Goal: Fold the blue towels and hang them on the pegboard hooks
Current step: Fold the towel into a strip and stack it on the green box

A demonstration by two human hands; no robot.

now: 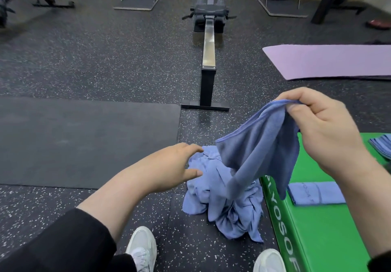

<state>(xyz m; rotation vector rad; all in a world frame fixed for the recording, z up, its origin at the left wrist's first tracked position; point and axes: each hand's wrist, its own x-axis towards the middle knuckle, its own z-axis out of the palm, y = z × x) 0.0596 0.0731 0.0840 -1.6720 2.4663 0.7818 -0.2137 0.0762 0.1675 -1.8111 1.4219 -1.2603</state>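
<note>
Standing at the near edge are two white shoes (pixel 142 248) on the speckled rubber floor (pixel 105 60). Left hand (pixel 169 166): fingers (pixel 193 148) extended and spread, holding nothing, reaching toward the pile of blue towels (pixel 224 204); the thumb tip lies at the pile's left edge, contact cannot be confirmed. The pile is crumpled on the floor, just beside the green plyo box (pixel 317 240). Right hand (pixel 323 130): fingers curled, thumb and fingertips pinching the top edge of one blue towel (pixel 260 149), which hangs above the pile. A folded blue towel (pixel 315 195) lies flat on the box top; a second stack of folded towels (pixel 382 147) sits at the box's right edge. Farther out: a black mat (pixel 84 140) to the left, a purple mat (pixel 330 62) to the right, a rowing machine (pixel 208 45) between them.
</note>
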